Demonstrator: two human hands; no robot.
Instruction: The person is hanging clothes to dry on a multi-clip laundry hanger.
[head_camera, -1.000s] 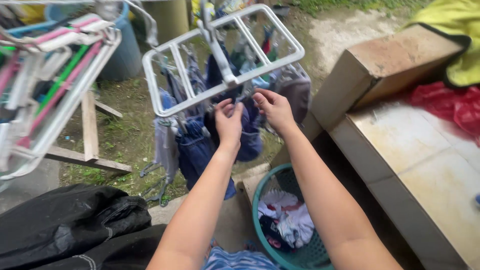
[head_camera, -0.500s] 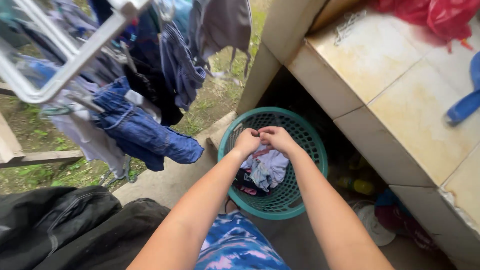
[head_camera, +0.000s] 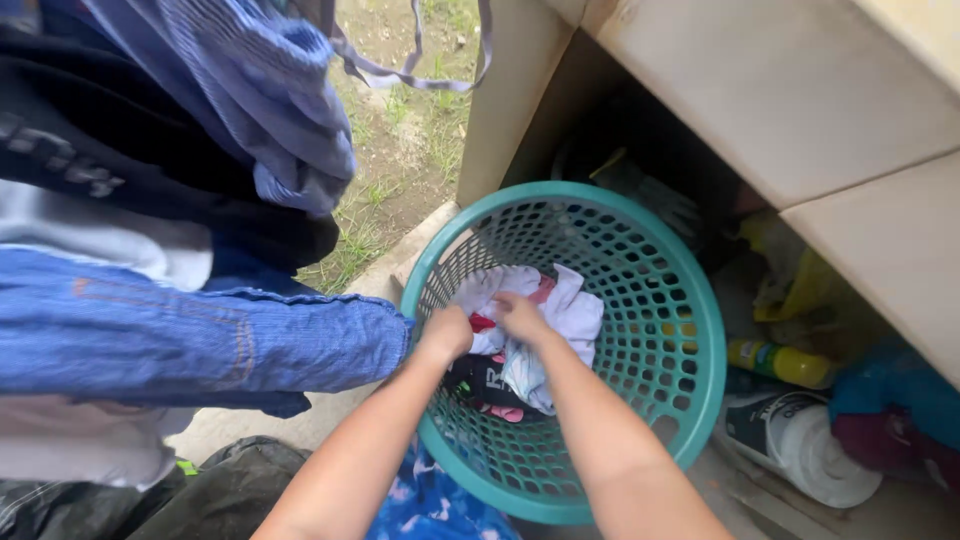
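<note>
Head camera looking straight down, and your fingers are buried in the wash. Your left hand (head_camera: 447, 332) is curled into the pile of clothes (head_camera: 530, 345) at its near-left edge; the fingertips are hidden in the cloth, so whether they have pinched a piece I cannot tell. Your right hand (head_camera: 520, 318) is just beside it, almost touching, fingers bent down onto the white and pale blue cloth at the top of the heap. It looks closed on a fold, but the grip itself is out of sight.

The pile lies right under both hands and spreads away from them, toward the far right of the green laundry basket (head_camera: 700, 400). A red scrap shows between your hands, and dark cloth lies below your wrists. Neither hand is clearly nearer; both are already on it.

Around the fingers the basket rim runs full circle, with bare mesh on the right and near sides. Up and to your left, hanging jeans (head_camera: 200, 340) and a striped blue garment (head_camera: 260, 110) crowd in close. To the right, the tiled counter (head_camera: 800, 90) overhangs, with a yellow bottle (head_camera: 785, 362) and a white container (head_camera: 805, 450) underneath.
</note>
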